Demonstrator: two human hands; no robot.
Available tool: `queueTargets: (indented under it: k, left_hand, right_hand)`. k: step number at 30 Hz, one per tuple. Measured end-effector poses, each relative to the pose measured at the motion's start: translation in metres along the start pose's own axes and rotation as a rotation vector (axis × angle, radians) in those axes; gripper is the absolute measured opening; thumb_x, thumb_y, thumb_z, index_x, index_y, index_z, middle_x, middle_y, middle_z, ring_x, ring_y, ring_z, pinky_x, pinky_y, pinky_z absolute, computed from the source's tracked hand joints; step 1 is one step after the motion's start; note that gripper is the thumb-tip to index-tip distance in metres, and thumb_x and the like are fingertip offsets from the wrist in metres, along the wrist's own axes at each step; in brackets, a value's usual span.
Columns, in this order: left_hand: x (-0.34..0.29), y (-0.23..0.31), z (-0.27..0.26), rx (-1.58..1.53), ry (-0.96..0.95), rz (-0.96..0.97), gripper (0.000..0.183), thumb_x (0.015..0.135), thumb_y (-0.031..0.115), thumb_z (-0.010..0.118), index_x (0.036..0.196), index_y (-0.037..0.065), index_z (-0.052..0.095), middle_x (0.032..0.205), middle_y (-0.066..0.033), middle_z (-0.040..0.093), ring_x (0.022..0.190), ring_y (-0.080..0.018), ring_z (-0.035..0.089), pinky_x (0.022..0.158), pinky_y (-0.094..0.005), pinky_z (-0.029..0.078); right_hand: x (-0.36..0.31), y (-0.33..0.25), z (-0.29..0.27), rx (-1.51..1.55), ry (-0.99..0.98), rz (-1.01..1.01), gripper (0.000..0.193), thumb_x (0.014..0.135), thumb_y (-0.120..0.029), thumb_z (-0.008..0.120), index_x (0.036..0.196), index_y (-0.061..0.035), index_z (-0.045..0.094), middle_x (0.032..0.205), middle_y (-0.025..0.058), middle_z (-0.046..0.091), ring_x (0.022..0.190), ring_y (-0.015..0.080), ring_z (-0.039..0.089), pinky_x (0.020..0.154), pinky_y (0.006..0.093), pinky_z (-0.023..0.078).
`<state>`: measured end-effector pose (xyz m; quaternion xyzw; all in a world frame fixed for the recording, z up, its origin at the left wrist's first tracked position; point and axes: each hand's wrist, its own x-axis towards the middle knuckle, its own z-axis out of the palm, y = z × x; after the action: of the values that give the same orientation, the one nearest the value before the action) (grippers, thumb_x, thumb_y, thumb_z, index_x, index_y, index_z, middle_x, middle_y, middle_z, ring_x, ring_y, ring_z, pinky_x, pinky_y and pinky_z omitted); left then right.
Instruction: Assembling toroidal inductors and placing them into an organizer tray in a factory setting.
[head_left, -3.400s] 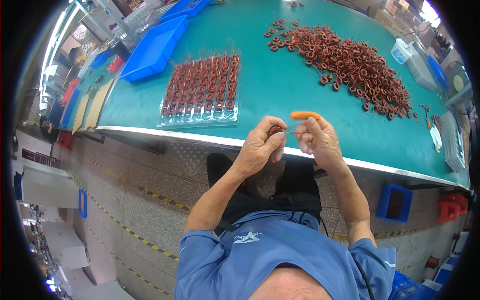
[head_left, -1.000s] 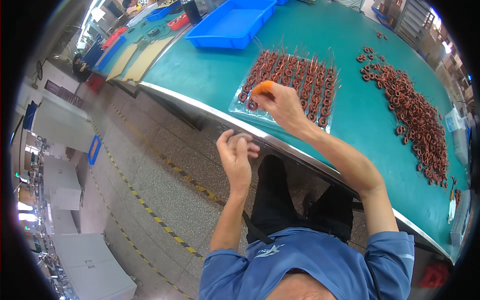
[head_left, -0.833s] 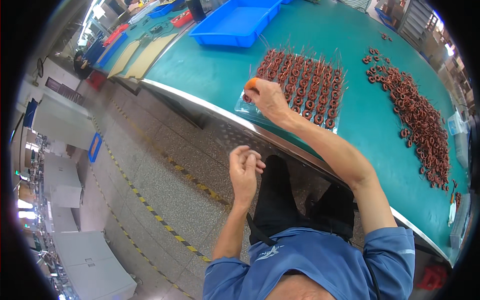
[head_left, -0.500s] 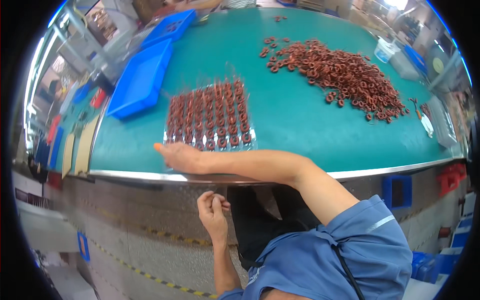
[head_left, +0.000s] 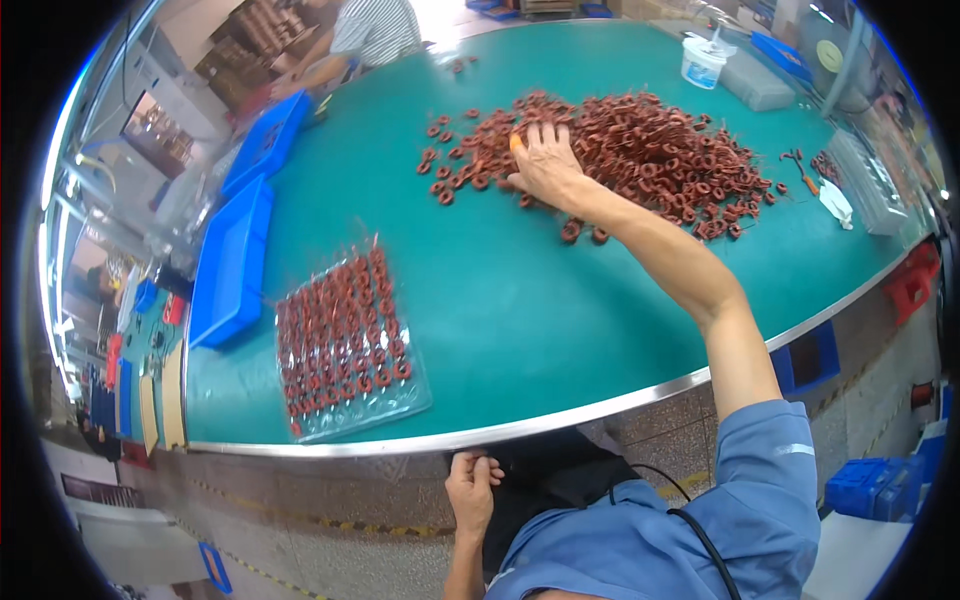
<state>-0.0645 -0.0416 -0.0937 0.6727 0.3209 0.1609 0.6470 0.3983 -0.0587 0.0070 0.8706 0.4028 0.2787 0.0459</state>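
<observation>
My right hand (head_left: 548,170) reaches over the near left side of a heap of reddish-brown wire-wound ring coils (head_left: 670,150). Its fingers are spread and touch the coils; an orange cover sits on one fingertip. No coil is visibly gripped. Below the table's front edge, my left hand (head_left: 472,490) is closed, its fingers curled against the thumb. What it holds, if anything, is hidden. To the left on the green table lies a clear plastic tray (head_left: 408,395), with rows of the same coils standing in it, thin leads pointing away. An unfilled strip shows along its near and right edges.
Two blue bins (head_left: 232,265) stand along the table's left edge. At the right are a white tub (head_left: 703,62), an orange-handled tool (head_left: 808,182), a white cloth (head_left: 835,204) and a stack of clear trays (head_left: 868,180). Another person (head_left: 375,35) sits at the far left.
My right hand has moved from the tray's near left corner to the coil heap at the far right, its fingers now spread. My left hand stays curled below the edge. The view has shifted right.
</observation>
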Motion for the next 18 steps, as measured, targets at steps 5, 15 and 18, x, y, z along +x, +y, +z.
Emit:
queueTargets:
  k: [5, 15, 18]
  left_hand:
    - [-0.005, 0.019, 0.021, -0.027, 0.039, -0.055, 0.007, 0.096, 0.003, 0.051, 0.1, -0.003, 0.052, 0.078, -0.0106, 0.062, 0.065, -0.0138, 0.062, 0.056, -0.0227, 0.05]
    - [-0.019, 0.06, 0.042, -0.05, -0.226, 0.033, 0.011, 0.096, 0.003, 0.052, 0.103, -0.003, 0.058, 0.081, -0.0087, 0.065, 0.071, -0.0117, 0.063, 0.063, -0.023, 0.051]
    - [-0.008, 0.074, 0.056, -0.112, -0.325, 0.092, 0.011, 0.096, 0.003, 0.053, 0.103, -0.002, 0.059, 0.083, -0.0084, 0.065, 0.073, -0.0116, 0.063, 0.064, -0.0229, 0.051]
  right_hand:
    - [-0.017, 0.014, 0.003, 0.342, -0.011, -0.072, 0.041, 0.084, -0.037, 0.067, 0.104, -0.0004, 0.061, 0.102, 0.0186, 0.055, 0.095, 0.033, 0.059, 0.079, 0.0464, 0.047]
    - [-0.012, 0.082, -0.016, 1.051, 0.072, 0.169, 0.019, 0.08, -0.007, 0.063, 0.096, -0.0041, 0.072, 0.086, 0.0127, 0.07, 0.076, 0.0214, 0.067, 0.072, 0.0344, 0.054]
    - [-0.022, 0.091, -0.042, 1.078, -0.027, 0.184, 0.024, 0.083, -0.013, 0.066, 0.103, -0.0003, 0.069, 0.088, 0.0121, 0.07, 0.077, 0.0182, 0.066, 0.072, 0.0337, 0.055]
